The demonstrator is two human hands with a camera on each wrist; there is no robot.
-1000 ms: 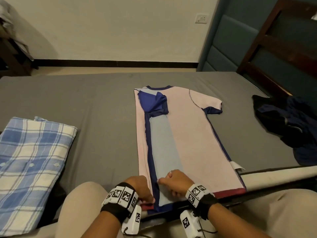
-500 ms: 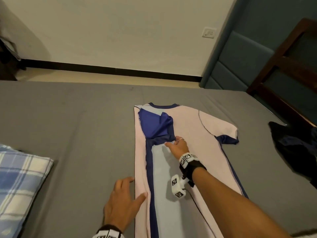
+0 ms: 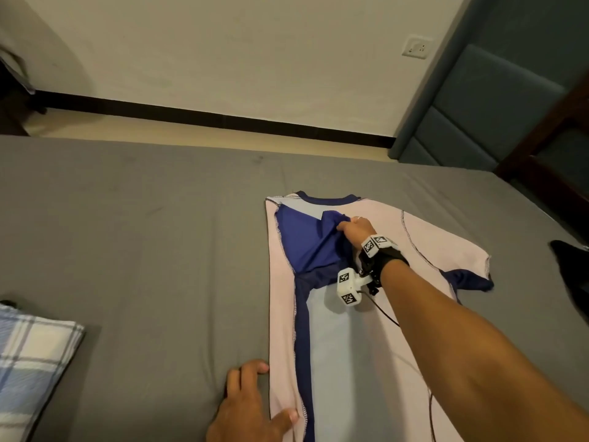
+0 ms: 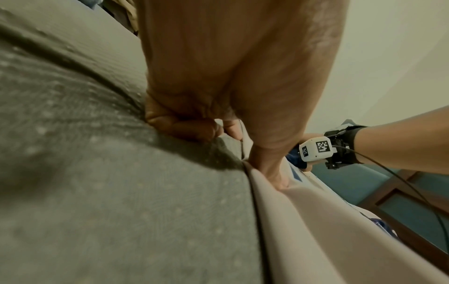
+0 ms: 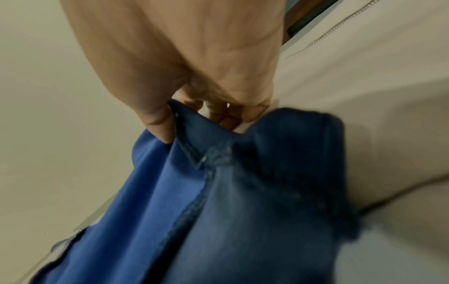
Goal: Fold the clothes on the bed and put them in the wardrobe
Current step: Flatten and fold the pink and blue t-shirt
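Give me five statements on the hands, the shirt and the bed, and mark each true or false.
1. The right hand pinches the blue sleeve of the shirt. True.
2. The left hand is lifted clear of the bed. False: it rests at the shirt's left edge, thumb on the fabric.
3. The shirt's left side is folded inward. True.
4. The checked cloth lies on top of the shirt. False: it lies apart, far left.
5. The shirt's right sleeve is folded in. False: it lies spread out.
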